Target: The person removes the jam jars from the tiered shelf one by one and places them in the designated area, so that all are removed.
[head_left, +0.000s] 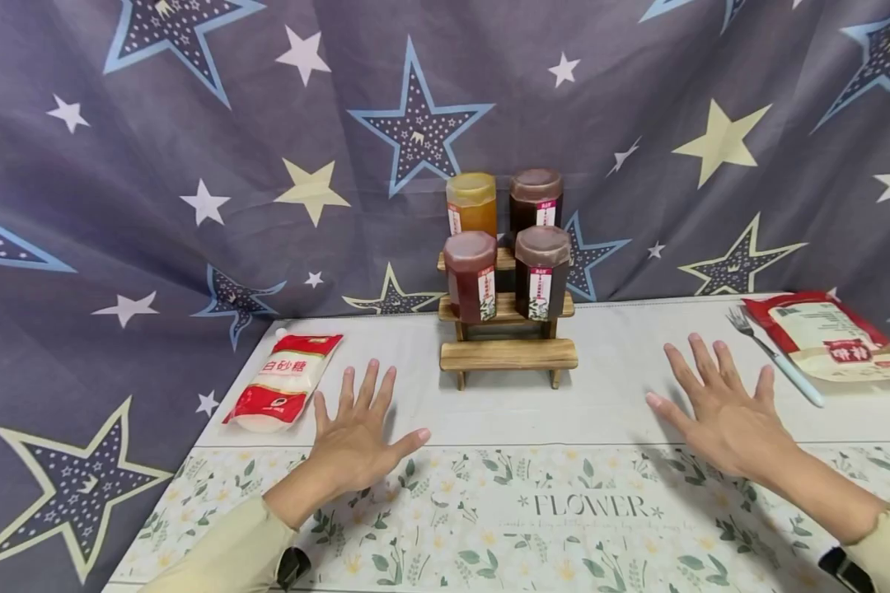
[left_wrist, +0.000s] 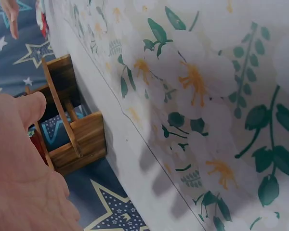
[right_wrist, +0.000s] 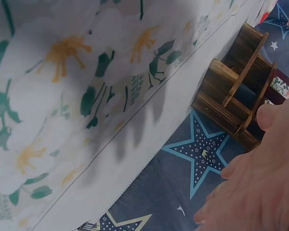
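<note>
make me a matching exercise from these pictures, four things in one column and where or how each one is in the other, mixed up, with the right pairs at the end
Things
1. fork
2. wooden stand
3. left hand
4. right hand

Place or state
A. spread, nearest the red-and-white bag
B. lying just left of the red-and-cream packet in the head view
C. spread, nearest the blue-handled utensil
D. bearing four jars

Pairs: 1-B, 2-D, 3-A, 4-C
</note>
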Demonstrator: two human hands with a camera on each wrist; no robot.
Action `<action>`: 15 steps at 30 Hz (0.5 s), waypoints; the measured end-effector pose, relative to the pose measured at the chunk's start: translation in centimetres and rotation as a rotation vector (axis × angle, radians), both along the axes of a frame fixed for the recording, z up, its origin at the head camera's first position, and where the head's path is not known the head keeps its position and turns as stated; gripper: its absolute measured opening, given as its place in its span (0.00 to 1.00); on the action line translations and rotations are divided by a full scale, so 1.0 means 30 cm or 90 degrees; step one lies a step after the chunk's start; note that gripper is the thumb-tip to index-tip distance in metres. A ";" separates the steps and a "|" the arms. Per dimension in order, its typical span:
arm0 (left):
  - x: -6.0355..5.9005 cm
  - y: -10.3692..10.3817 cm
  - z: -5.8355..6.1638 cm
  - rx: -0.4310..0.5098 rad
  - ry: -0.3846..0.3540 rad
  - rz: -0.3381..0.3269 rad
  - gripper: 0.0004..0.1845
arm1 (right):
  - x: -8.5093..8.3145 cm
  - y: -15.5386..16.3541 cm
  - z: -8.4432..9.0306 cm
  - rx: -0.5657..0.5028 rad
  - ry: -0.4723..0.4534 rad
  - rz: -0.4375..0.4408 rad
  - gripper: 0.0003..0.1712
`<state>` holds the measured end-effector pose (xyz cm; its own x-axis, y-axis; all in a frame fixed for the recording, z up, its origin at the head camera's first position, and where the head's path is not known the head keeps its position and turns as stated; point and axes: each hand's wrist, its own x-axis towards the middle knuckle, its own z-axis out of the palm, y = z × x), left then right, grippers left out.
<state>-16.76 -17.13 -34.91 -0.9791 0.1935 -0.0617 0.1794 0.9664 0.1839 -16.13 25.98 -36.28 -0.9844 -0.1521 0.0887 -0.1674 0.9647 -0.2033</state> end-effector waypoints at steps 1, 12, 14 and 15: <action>-0.001 0.000 0.002 0.001 0.000 0.001 0.53 | 0.000 0.002 0.001 -0.001 0.001 -0.001 0.46; -0.034 0.021 0.018 0.084 -0.021 -0.006 0.53 | -0.024 0.006 0.040 -0.024 0.040 -0.024 0.49; -0.038 0.027 0.020 0.102 -0.027 -0.005 0.53 | -0.033 -0.002 0.063 -0.043 0.054 -0.031 0.51; -0.040 0.030 0.019 0.112 -0.027 -0.003 0.53 | -0.037 -0.007 0.077 -0.050 0.062 -0.033 0.51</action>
<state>-17.97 -16.24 -34.33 -0.9754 0.2098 -0.0675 0.1726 0.9178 0.3575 -17.23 25.77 -33.98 -0.9769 -0.0902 0.1937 -0.1404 0.9543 -0.2639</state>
